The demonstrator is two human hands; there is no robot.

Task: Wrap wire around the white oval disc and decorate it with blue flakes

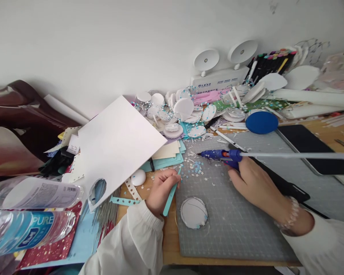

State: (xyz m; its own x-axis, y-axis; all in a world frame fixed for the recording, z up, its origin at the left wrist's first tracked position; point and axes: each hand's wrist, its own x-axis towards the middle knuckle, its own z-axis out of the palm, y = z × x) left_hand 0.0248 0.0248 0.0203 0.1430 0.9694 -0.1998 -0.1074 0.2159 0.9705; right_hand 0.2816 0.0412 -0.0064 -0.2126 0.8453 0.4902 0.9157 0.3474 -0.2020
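My left hand (164,188) is closed, pinching a narrow teal paper strip (169,199) between thumb and fingers at the mat's left edge. In my right hand (250,179) is a blue hot glue gun (221,155), its nozzle pointing left and a long translucent glue stick (298,155) running out of its back. Most of the fingers round its handle are hidden. Below and between the hands, a white disc (193,212) with thin wire and a few tiny flowers lies on the grey cutting mat (235,236). Small blue and white paper flowers (197,167) are scattered near the nozzle.
A white board (119,141) with a round hole stands tilted at left, near plastic bottles (31,231). Piled white discs (183,109) line the wall. A blue disc (262,122), a phone (311,149) and a black tool (286,183) lie at right.
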